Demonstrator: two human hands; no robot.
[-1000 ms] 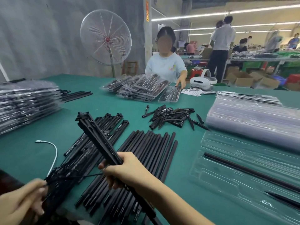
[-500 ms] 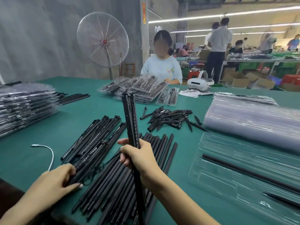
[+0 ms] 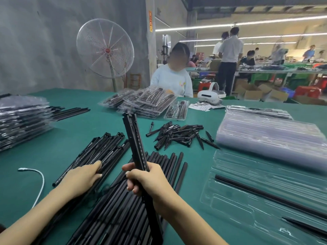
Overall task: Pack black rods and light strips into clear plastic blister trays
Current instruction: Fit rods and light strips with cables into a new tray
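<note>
Left hand (image 3: pixel 83 177) now farther up strip pile (image 3: pixel 99 152)

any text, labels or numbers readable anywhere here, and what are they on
Nothing can be read for certain.
Orange vertical sign on the pillar: characters too blurred.
White printing along the light strips under the left hand: too small.
Paper slips by the white headset: print too small.
Light strip in the right hand: no text visible.

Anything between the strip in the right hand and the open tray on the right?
Nothing visible. The right hand holds the light strip upright above the rods; only bare green table separates it from the tray, which already holds one rod.
</note>
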